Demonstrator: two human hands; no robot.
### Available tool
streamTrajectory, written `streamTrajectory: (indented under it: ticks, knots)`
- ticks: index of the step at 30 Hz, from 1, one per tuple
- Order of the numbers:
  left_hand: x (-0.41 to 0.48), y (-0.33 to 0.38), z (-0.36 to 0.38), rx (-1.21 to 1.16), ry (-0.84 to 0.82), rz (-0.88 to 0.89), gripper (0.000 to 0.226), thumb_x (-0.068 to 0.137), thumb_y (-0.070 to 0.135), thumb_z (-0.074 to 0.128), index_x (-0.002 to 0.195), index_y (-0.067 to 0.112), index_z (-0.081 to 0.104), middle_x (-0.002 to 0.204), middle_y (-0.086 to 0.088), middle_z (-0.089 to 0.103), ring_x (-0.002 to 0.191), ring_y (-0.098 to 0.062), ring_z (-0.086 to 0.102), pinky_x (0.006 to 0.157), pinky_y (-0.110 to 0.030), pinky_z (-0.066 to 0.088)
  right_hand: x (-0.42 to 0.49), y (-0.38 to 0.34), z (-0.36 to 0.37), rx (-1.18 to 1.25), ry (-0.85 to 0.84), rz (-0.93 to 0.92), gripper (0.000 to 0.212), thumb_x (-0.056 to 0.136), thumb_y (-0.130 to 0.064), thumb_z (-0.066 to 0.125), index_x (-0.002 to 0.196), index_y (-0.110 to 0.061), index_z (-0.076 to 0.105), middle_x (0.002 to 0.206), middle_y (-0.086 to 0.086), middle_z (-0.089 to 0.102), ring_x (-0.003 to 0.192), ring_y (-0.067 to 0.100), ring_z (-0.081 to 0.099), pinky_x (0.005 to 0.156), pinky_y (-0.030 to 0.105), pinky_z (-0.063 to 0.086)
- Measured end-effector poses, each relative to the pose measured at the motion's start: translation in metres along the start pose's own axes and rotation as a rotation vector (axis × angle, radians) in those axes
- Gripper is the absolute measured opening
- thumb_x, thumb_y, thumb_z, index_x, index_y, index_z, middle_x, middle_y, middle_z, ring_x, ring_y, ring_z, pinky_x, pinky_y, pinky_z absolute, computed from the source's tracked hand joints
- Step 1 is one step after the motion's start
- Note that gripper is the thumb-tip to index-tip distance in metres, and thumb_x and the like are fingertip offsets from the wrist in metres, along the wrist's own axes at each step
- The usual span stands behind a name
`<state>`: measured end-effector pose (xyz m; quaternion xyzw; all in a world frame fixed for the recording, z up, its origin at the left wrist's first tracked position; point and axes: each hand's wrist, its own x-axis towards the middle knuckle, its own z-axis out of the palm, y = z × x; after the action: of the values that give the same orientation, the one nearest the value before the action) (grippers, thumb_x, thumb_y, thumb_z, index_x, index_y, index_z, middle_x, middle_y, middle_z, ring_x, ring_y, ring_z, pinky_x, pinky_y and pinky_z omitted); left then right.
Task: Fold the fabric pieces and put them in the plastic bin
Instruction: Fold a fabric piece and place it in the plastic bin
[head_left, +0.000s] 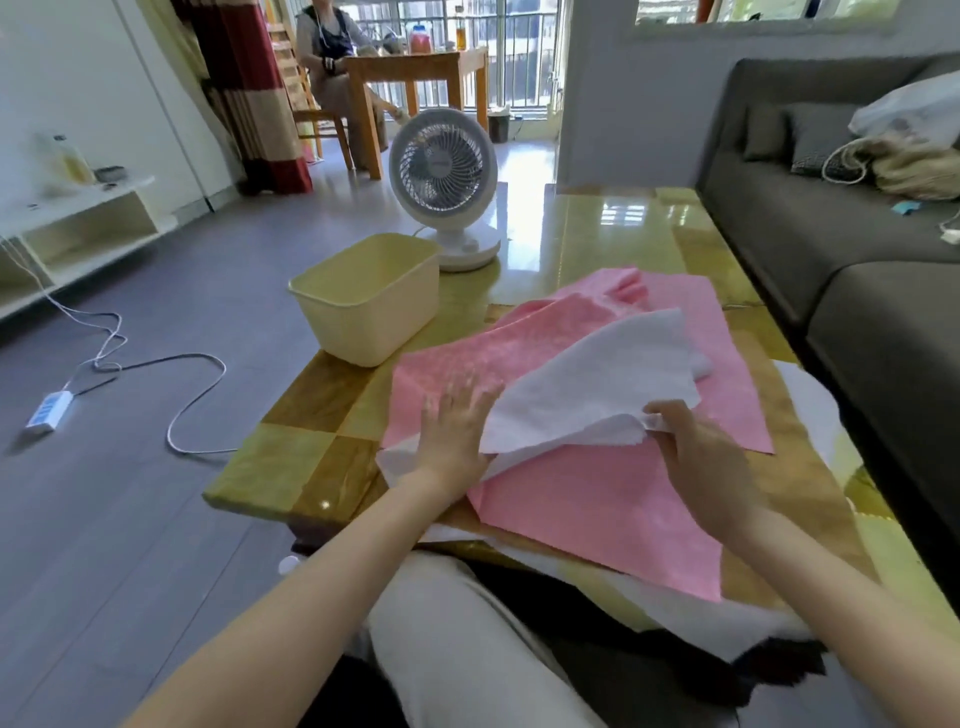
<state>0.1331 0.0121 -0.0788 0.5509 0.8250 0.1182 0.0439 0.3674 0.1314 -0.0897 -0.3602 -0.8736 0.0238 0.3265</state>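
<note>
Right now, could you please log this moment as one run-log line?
step: folding white fabric; left hand: flat on pink fabric; right hand: pinching white edge; plastic bin: nothing visible inside

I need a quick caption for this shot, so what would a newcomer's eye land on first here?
The pink fabric spread over the table in the centre draws the eye first. Above it the right hand pinches an edge of the white fabric, holding it up, while the left hand rests flat on the pink. Beyond, at the table's left, stands the bin, a fan behind it.
</note>
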Motion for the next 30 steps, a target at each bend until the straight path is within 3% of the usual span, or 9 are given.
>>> streamTrajectory:
  ticks: [3, 5, 8, 13, 18, 22, 24, 25, 30]
  knots:
    - [-0.007, 0.011, 0.004, 0.002, -0.037, 0.057, 0.021, 0.093, 0.024, 0.052, 0.112, 0.020, 0.059, 0.130, -0.001, 0.053, 0.130, -0.025, 0.041, 0.109, -0.044, 0.023, -0.026, 0.009, -0.021, -0.018, -0.041, 0.076, 0.006, 0.088, -0.005, 0.061, 0.091, -0.006, 0.067, 0.061, 0.005, 0.060, 0.051, 0.028, 0.059, 0.044, 0.019, 0.031]
    - [-0.019, 0.016, 0.004, -0.009, -0.010, 0.068, 0.017, 0.095, 0.021, 0.043, 0.087, 0.016, 0.057, 0.100, -0.005, 0.062, 0.103, -0.028, 0.057, 0.088, -0.037, 0.036, -0.040, 0.017, -0.033, -0.082, -0.066, 0.158, 0.009, 0.091, -0.009, 0.057, 0.088, -0.009, 0.065, 0.054, -0.004, 0.051, 0.047, 0.023, 0.055, 0.043, 0.016, 0.024]
    - [-0.038, 0.019, 0.001, -0.116, -0.073, 0.012, 0.024, 0.098, 0.026, 0.040, 0.093, 0.009, 0.056, 0.096, -0.010, 0.062, 0.092, -0.029, 0.057, 0.067, -0.032, 0.033, -0.055, 0.029, -0.046, -0.271, -0.215, 0.290, 0.017, 0.098, -0.023, 0.042, 0.098, -0.014, 0.056, 0.069, 0.006, 0.063, 0.063, 0.028, 0.060, 0.053, 0.029, 0.033]
    - [-0.065, 0.042, 0.001, -0.254, -0.321, 0.080, 0.026, 0.097, 0.030, 0.046, 0.083, 0.012, 0.058, 0.084, -0.007, 0.059, 0.085, -0.027, 0.054, 0.069, -0.031, 0.036, -0.079, 0.049, -0.053, -0.288, -0.416, 0.403, 0.027, 0.100, -0.029, 0.034, 0.075, -0.022, 0.043, 0.089, 0.011, 0.068, 0.087, 0.030, 0.064, 0.064, 0.031, 0.036]
    - [-0.063, 0.056, -0.002, -0.300, -0.602, 0.119, 0.023, 0.089, 0.037, 0.059, 0.090, 0.014, 0.061, 0.088, 0.002, 0.057, 0.082, -0.016, 0.051, 0.074, -0.025, 0.039, -0.082, 0.078, -0.058, -0.387, -0.548, 0.459, 0.028, 0.101, -0.029, 0.026, 0.080, -0.020, 0.044, 0.094, 0.009, 0.066, 0.084, 0.029, 0.063, 0.060, 0.031, 0.038]
    - [-0.037, 0.039, -0.015, -0.182, -0.710, 0.091, 0.028, 0.082, 0.032, 0.068, 0.105, 0.016, 0.065, 0.095, 0.005, 0.060, 0.088, -0.014, 0.056, 0.076, -0.023, 0.044, -0.060, 0.091, -0.060, -0.361, -0.513, 0.508, 0.034, 0.101, -0.029, 0.027, 0.077, -0.019, 0.048, 0.080, 0.006, 0.062, 0.069, 0.024, 0.058, 0.057, 0.030, 0.041]
    - [-0.014, 0.028, -0.022, -0.158, -0.616, 0.085, 0.007, 0.082, 0.025, 0.067, 0.082, 0.021, 0.062, 0.080, 0.006, 0.055, 0.073, -0.012, 0.051, 0.065, -0.022, 0.040, -0.043, 0.096, -0.058, -0.376, -0.479, 0.512, 0.036, 0.101, -0.031, 0.024, 0.086, -0.015, 0.053, 0.074, 0.004, 0.059, 0.061, 0.022, 0.055, 0.052, 0.029, 0.040]
    - [0.000, 0.024, -0.025, -0.136, -0.522, 0.076, 0.012, 0.083, 0.023, 0.066, 0.076, 0.022, 0.057, 0.077, 0.005, 0.053, 0.069, -0.012, 0.048, 0.063, -0.023, 0.039, -0.032, 0.099, -0.055, -0.398, -0.452, 0.514, 0.038, 0.102, -0.032, 0.022, 0.091, -0.014, 0.054, 0.074, 0.004, 0.059, 0.060, 0.023, 0.054, 0.053, 0.030, 0.041]
    - [0.058, 0.034, -0.039, -0.212, 0.021, 0.012, 0.013, 0.091, 0.022, 0.056, 0.097, 0.015, 0.065, 0.102, -0.002, 0.066, 0.088, -0.017, 0.058, 0.082, -0.031, 0.049, 0.023, 0.107, -0.039, -0.421, -0.280, 0.570, 0.036, 0.101, -0.026, 0.024, 0.108, -0.005, 0.051, 0.090, 0.014, 0.063, 0.078, 0.034, 0.059, 0.064, 0.034, 0.039]
